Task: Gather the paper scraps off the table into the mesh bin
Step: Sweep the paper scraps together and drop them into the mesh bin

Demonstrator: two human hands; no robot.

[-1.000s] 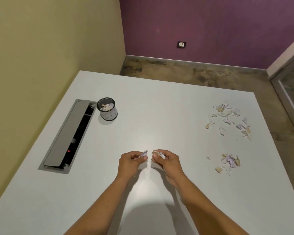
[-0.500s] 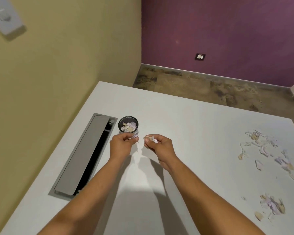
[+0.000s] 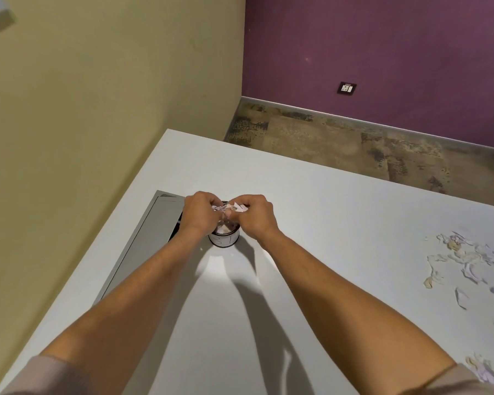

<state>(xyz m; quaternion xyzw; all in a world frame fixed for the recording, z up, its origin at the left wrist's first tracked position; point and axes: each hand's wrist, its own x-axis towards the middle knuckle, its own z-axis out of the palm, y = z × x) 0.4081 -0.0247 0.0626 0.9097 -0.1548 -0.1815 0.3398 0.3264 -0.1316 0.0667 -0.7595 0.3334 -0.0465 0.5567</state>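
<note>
From my feed I see both hands meeting directly above the mesh bin (image 3: 224,238), which stands on the white surface (image 3: 340,223) just beside the grey cable hatch (image 3: 151,238) set into it near the yellow wall. My left hand (image 3: 198,213) has its fingers (image 3: 208,199) curled and pinching a small wad of paper scraps (image 3: 218,208); my right hand (image 3: 254,216) has its fingers (image 3: 251,199) pressed together on more pale scraps (image 3: 240,208). The two bunches nearly touch over the bin's mouth. Inside the bin I can make out some paper already lying there, though the hands cover most of the opening. Only the lower front of the bin shows, pale with a dark base.

Well apart on the right of the surface lies a loose scatter of torn paper (image 3: 465,258), white, lilac and tan. A smaller cluster (image 3: 485,369) sits near the right sleeve at the bottom edge.
</note>
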